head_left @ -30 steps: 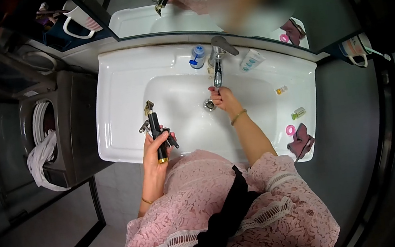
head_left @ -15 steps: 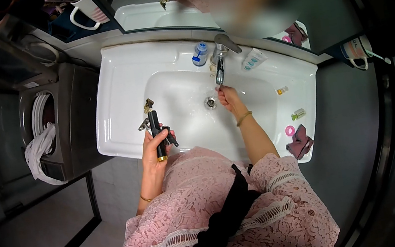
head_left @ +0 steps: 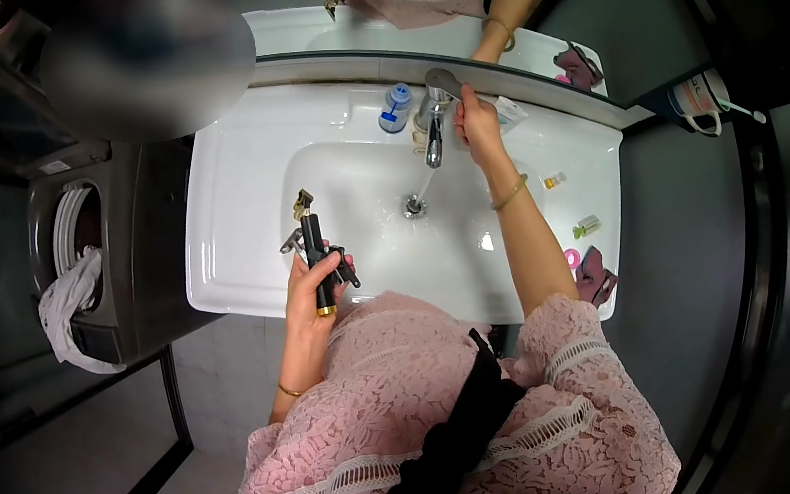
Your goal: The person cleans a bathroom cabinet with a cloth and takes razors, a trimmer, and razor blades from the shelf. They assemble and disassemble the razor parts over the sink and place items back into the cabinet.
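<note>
Head view: black clipper (head_left: 313, 233) points lengthwise away from torso (head_left: 395, 388), gold head (head_left: 304, 202) foremost

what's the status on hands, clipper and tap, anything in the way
Left hand holding black-and-gold clipper over sink. Right hand at faucet lever, water running toward drain. White tube partly hidden by right hand; nothing seen blocking the water.

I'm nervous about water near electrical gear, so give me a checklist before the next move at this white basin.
1. Black, gold-ended cylindrical trimmer held in the bare left hand: ok.
2. Trimmer away from the clear water stream: ok, off to its left.
3. Bare right hand at the lever of the shiny grey metal faucet: ok.
4. Stream shut off: not ok, it is running.
5. Trimmer switched off: cannot tell.
</note>
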Available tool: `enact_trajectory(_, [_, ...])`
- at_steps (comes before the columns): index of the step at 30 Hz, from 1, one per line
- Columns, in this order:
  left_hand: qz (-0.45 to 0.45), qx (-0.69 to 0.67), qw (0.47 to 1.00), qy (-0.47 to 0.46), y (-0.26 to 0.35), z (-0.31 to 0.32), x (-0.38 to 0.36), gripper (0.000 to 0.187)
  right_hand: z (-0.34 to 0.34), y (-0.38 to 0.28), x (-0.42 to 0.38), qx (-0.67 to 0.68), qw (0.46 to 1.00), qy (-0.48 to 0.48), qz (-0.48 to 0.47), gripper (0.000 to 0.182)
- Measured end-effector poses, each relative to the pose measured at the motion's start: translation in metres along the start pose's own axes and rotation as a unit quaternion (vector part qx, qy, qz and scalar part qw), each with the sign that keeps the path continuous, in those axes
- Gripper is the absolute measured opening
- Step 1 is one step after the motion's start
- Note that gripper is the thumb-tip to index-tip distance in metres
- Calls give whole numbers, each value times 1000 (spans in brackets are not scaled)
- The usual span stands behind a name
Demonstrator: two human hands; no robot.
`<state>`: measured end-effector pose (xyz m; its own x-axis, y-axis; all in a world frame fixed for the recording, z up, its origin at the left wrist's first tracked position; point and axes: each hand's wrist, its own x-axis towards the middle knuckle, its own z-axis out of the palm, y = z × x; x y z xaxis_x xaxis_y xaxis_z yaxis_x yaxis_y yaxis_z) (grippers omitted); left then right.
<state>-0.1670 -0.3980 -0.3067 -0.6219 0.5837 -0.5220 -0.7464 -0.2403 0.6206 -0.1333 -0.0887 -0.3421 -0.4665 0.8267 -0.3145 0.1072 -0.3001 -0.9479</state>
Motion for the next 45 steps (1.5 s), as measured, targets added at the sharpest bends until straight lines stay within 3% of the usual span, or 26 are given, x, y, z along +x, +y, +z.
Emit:
enact_trajectory(4, [-7,3,1000,11,4,-4,-2,29,-3,17,-3,149,987,-11,57,43])
enact_trajectory(5, [-9,5,1000,12,5,-7,-1,29,-9,26,-7,150,987,-6,55,43])
enact_trajectory(7, [-5,9,1000,17,7,-5,-2,29,-24,45,-18,105,978,-56,173,44])
enact_trajectory(8, [-9,10,1000,13,9,-6,0,29,-31,54,-22,106,978,-50,172,44])
enact_trajectory(10, [-26,7,1000,-3,10,-15,2,29,-41,69,-42,270,927,-115,234,48])
enact_trajectory(11, [-27,10,1000,-7,10,-18,4,29,-44,75,-49,273,927,-108,233,48])
enact_trajectory(13, [-41,14,999,-12,11,-18,5,29,-42,75,-67,414,871,-99,247,45])
enact_trajectory(17, [-71,28,997,-31,14,-15,8,29,-50,92,-78,434,868,-104,218,34])
enact_trajectory(19, [-83,36,995,-43,16,-16,10,28,-47,97,-83,326,934,-64,129,26])
enact_trajectory(22, [-118,53,990,-52,18,-11,12,25,-49,118,-86,50,982,-13,184,21])
enact_trajectory(26, [-99,36,992,-67,16,-8,12,24,-52,103,-112,28,984,73,158,23])
enact_trajectory(30, [-111,49,989,-86,14,1,12,22,-100,111,-118,-27,978,185,97,25])
enact_trajectory(36, [-113,50,989,-80,-1,32,3,21,-223,116,-153,-129,920,369,-18,26])
enact_trajectory(38, [-118,46,988,-89,-21,53,-1,22,-272,102,-168,-288,875,382,-75,25])
enact_trajectory(40, [-102,44,991,-69,-41,73,-8,21,-306,107,-172,-364,832,402,-115,24])
enact_trajectory(43, [-115,85,989,-46,-76,103,-22,21,-341,146,-175,-515,777,330,-147,28])
enact_trajectory(45, [-124,78,988,-46,-95,115,-32,23,-345,168,-190,-650,701,262,-132,45])
